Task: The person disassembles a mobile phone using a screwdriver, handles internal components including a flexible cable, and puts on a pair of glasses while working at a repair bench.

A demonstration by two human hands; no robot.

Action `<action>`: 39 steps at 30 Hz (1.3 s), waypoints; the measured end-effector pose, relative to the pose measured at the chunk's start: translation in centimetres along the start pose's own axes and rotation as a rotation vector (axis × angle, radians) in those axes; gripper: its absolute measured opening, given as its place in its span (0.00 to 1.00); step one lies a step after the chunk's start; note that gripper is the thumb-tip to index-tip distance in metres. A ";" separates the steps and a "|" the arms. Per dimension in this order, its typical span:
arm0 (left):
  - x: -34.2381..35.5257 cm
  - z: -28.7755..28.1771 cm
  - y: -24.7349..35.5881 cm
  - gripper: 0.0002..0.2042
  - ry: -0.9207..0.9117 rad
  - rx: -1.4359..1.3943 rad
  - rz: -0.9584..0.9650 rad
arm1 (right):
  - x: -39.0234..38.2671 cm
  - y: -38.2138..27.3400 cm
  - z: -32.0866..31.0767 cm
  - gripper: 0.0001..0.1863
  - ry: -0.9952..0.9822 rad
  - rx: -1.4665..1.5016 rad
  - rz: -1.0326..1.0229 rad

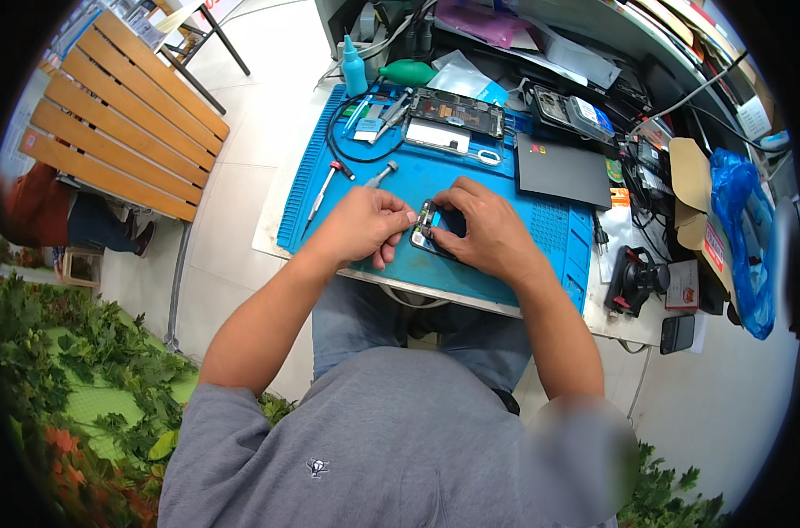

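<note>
At the near middle of the blue work mat (373, 286), a dark opened smartphone part (422, 236) shows small components along its left end. My right hand (492, 233) grips it from the right, thumb and fingers on its edges. My left hand (365, 227) is closed in a pinch, its fingertips at the part's left end; anything between them is too small to make out. Two screwdrivers lie beyond my left hand, a slim red-topped screwdriver (323, 198) and a grey screwdriver (383, 172). My palms hide much of the part.
An opened phone (457, 113) lies at the mat's back, near tweezers (391, 121), a blue bottle (353, 66) and a green air blower (407, 72). A black flat box (562, 170) sits right of it. Cables, a cardboard box (694, 189) and a blue plastic bag (743, 246) crowd the right.
</note>
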State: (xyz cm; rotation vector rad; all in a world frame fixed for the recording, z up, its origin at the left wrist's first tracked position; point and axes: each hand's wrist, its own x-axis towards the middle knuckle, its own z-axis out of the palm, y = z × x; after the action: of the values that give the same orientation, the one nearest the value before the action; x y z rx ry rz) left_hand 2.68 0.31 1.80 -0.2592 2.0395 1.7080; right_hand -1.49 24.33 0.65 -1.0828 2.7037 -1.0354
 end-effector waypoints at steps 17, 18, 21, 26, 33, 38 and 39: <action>1.3 0.7 2.2 0.12 0.066 0.164 -0.112 | -0.1 0.0 0.3 0.17 0.005 0.034 0.052; 1.3 0.9 2.3 0.12 0.077 0.200 -0.112 | -0.1 0.1 0.3 0.17 0.009 0.037 0.051; 1.5 1.1 2.3 0.11 0.102 0.219 -0.121 | -0.2 0.2 0.4 0.16 0.007 0.045 0.054; 1.5 1.2 2.1 0.11 0.122 0.235 -0.118 | -0.1 0.0 0.4 0.16 0.005 0.044 0.052; 1.5 0.9 2.1 0.11 0.088 0.203 -0.113 | 0.0 0.3 0.7 0.17 0.014 0.042 0.048; 1.5 0.3 2.0 0.12 0.024 0.143 -0.121 | 0.0 0.3 0.6 0.19 0.036 0.058 0.051; 1.4 0.2 1.9 0.12 0.019 0.120 -0.118 | 0.0 0.3 0.6 0.19 0.032 0.055 0.052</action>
State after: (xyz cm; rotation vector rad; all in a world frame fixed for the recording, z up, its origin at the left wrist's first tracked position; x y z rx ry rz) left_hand 0.69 1.10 2.81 -0.3501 2.0875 1.5125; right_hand -1.51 24.09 0.00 -0.9898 2.6953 -1.1211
